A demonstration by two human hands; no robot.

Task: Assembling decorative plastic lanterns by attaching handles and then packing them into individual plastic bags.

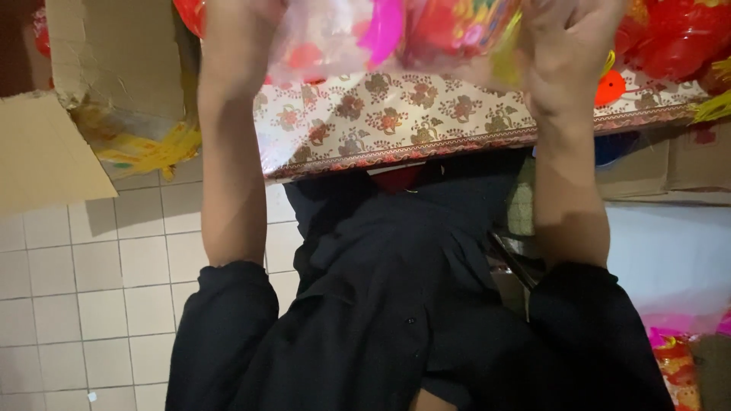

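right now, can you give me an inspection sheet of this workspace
surface: table with a floral patterned cloth under shiny clear film, its edge facing the person
job's things: clear plastic bag of pink, red and yellow items, held above the cloth
clutter: red shiny items at the far right of the table; yellow tassels by the open cardboard box; another colourful packet low on the right
grippers: left hand and right hand both at the bag's sides, forearms raised; fingers partly out of frame
cables: nothing seen
surroundings: pale tiled floor; the person wears dark clothing
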